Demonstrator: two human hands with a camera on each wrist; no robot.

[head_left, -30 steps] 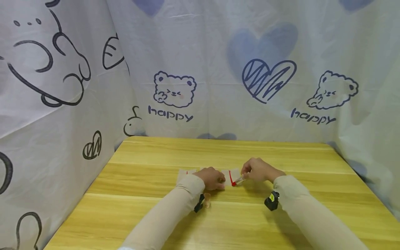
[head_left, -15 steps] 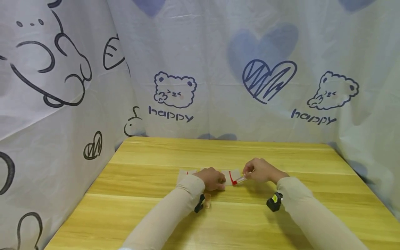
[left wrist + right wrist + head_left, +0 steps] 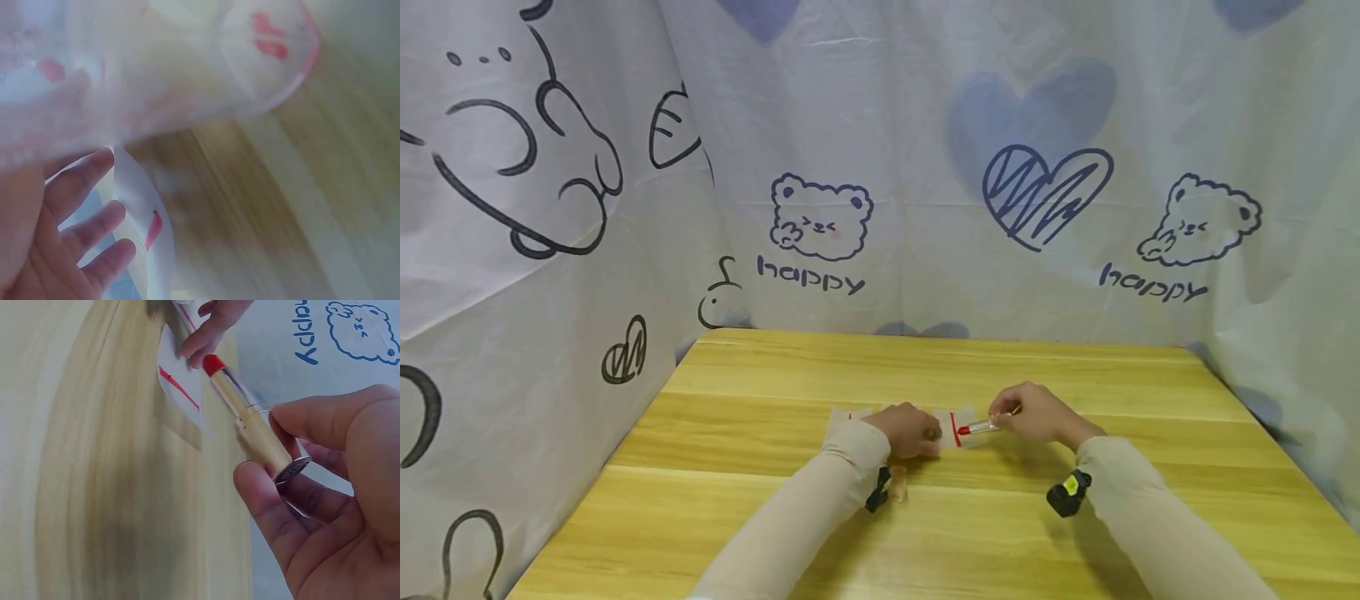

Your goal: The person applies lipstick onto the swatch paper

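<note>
My right hand (image 3: 1033, 412) grips a lipstick (image 3: 257, 428) with a shiny gold-silver case and a red tip, the base between thumb and fingers. In the head view, the tip overlaps a red line on thin white paper (image 3: 968, 416). My left hand (image 3: 912, 430) rests on the paper just left of that line, covering its middle. More white paper (image 3: 838, 419) with a red mark shows left of that hand. In the left wrist view, the left fingers (image 3: 94, 231) are spread beside a curved paper edge (image 3: 164, 250) with a red mark.
A blurred translucent sheet (image 3: 187, 94) fills the top of the left wrist view. Black wrist cameras sit under both forearms, with a small pinkish piece (image 3: 898, 485) by the left one. Printed white curtains (image 3: 917, 250) stand behind and beside the wooden table (image 3: 775, 517).
My right hand has moved slightly right. The lipstick tip has shifted up from the red line's lower end, and the lipstick lies more level. The left hand stays still on the paper.
</note>
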